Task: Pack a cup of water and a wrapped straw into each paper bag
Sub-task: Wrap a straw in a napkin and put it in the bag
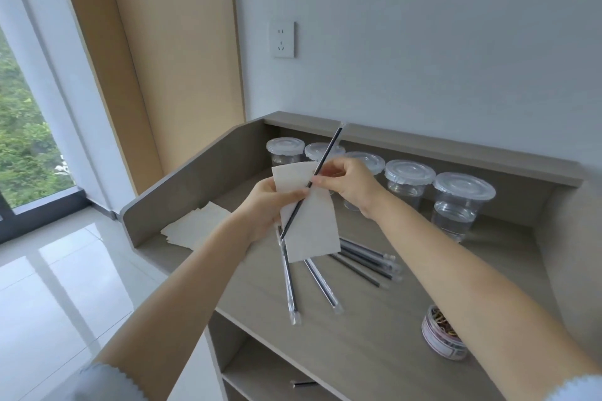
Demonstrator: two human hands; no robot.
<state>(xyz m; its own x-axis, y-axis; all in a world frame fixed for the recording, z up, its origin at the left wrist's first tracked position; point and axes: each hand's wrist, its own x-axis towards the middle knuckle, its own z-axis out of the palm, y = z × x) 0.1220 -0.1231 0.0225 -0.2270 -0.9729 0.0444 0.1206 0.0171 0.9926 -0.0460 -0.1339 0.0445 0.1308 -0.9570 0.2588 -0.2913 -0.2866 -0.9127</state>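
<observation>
Right hand (347, 185) pinches wrapped straw (312, 182) mid-length, tilted across the flat paper bag (309, 221) gripped at its upper edge by left hand (270, 205), above desk (358, 329) by the cups (456, 202)

Soft, even daylight comes from the window (22, 127) far left of the hands, and its pale glare lies on the floor tiles (65, 277) below it. Shadows are faint. The wide lens bends straight lines near the edges. Both sleeves at the bottom corners are blurred.
</observation>
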